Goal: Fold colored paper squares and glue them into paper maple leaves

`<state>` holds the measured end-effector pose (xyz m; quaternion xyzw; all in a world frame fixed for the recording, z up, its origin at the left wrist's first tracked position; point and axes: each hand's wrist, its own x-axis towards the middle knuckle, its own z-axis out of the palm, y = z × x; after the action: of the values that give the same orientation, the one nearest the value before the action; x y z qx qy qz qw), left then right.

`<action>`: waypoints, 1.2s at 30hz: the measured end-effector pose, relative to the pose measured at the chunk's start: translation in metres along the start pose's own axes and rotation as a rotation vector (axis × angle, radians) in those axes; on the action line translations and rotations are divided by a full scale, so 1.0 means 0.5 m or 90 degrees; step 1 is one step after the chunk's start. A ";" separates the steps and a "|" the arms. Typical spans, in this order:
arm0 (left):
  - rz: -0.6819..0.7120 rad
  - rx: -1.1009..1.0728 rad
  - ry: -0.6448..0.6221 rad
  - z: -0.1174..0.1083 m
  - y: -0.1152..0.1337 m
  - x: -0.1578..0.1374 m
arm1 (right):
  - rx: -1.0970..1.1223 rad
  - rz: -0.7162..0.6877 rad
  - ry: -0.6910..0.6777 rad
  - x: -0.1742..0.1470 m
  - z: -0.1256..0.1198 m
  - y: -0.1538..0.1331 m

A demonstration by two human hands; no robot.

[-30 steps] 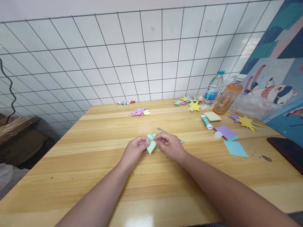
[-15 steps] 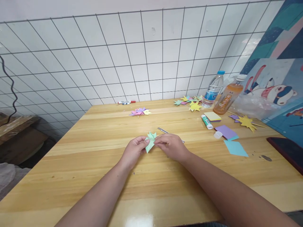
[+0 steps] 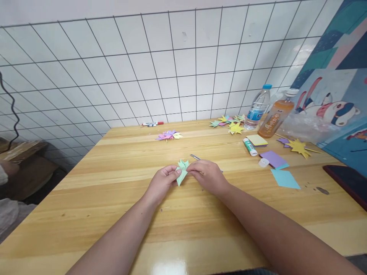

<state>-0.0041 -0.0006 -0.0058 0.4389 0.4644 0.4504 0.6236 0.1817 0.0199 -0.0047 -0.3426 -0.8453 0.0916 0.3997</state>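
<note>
A light green folded paper [image 3: 181, 176] with pointed tips at its top is held over the middle of the table. My left hand [image 3: 163, 182] pinches its left side, thumb on the front face. At its right edge my right hand [image 3: 207, 175] is closed, thumb and forefinger pinching the paper. Behind my right hand lies a utility knife [image 3: 195, 157], mostly covered by that hand.
Folded paper pieces [image 3: 169, 135] and markers [image 3: 153, 123] lie toward the wall. At right are yellow paper stars [image 3: 236, 128], a glue stick [image 3: 250, 147], its cap [image 3: 263, 162], paper squares [image 3: 285, 178], a water bottle [image 3: 257, 109] and an orange drink bottle [image 3: 275, 116].
My hands and the green paper stay almost in place, with only tiny finger movement. Part of another person's hand and sleeve has come into view at the left edge.
</note>
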 end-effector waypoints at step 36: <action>0.048 0.035 0.024 0.007 0.005 -0.004 | 0.251 0.263 -0.008 0.001 0.008 -0.022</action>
<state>-0.0015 -0.0027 -0.0025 0.4642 0.4717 0.4687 0.5850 0.1731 0.0123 -0.0023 -0.4227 -0.7257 0.3361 0.4264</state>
